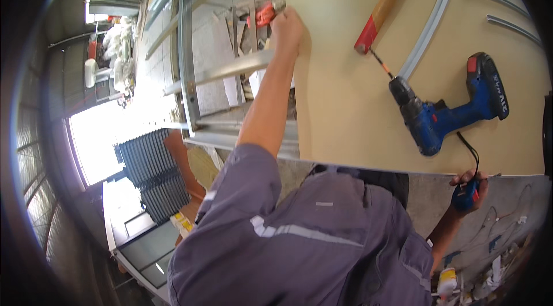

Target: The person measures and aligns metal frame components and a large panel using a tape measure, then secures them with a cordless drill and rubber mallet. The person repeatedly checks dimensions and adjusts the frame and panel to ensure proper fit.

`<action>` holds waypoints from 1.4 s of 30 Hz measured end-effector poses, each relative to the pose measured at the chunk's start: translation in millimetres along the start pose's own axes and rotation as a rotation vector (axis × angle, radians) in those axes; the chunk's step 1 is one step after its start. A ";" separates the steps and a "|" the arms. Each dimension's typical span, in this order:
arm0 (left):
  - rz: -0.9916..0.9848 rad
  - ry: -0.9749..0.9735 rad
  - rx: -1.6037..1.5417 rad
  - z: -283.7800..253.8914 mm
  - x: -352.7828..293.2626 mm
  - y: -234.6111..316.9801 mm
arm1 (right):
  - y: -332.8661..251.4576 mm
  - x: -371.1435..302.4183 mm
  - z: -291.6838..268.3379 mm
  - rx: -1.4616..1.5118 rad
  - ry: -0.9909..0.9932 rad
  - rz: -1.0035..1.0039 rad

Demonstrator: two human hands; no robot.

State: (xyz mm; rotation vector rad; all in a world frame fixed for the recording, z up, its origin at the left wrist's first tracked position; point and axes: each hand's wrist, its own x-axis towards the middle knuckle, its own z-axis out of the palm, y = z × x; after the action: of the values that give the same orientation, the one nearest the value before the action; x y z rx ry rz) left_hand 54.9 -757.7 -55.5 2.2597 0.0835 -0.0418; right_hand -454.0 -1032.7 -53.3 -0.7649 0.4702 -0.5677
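Observation:
My left hand [287, 28] is closed at the left edge of a beige board [345, 110]. Its fingertips are partly hidden, and what they grip there I cannot make out. At the board's near right edge, my right hand [479, 195] holds a blue tape measure [462, 195] with a black strap [471, 147] looping up onto the board. Just beyond it lies a blue cordless drill [429, 124] on its side, a long bit fitted in its chuck. The bit's tip reaches the red end of a wooden-handled hammer [387, 4].
A long, curved-looking metal strip [433, 24] lies beside the hammer, and two shorter strips [498, 0] are at the far right. Left of the board stands a metal frame [187, 47], with wood scraps and a red item [265, 15] below. Cables and clutter cover the floor at lower right.

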 end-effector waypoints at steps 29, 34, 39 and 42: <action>-0.086 0.062 -0.087 -274.6 -172.3 -165.8 | -26.5 4.0 12.1 -0.424 0.476 -0.014; -0.085 0.023 -0.167 -281.7 -169.3 -170.7 | -30.3 16.8 23.6 -0.548 0.590 -0.011; 0.011 0.006 -0.277 -284.4 -167.5 -185.6 | -30.4 16.0 30.8 -0.647 0.622 -0.007; 0.035 -0.013 -0.352 -282.8 -167.6 -188.7 | -35.3 13.9 28.4 -0.721 0.658 -0.011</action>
State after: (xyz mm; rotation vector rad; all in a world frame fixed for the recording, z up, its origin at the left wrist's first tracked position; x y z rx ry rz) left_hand -125.7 -427.6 -10.8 1.9087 0.0409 -0.0214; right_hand -437.6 -1047.8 -11.4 -1.2633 1.3237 -0.6619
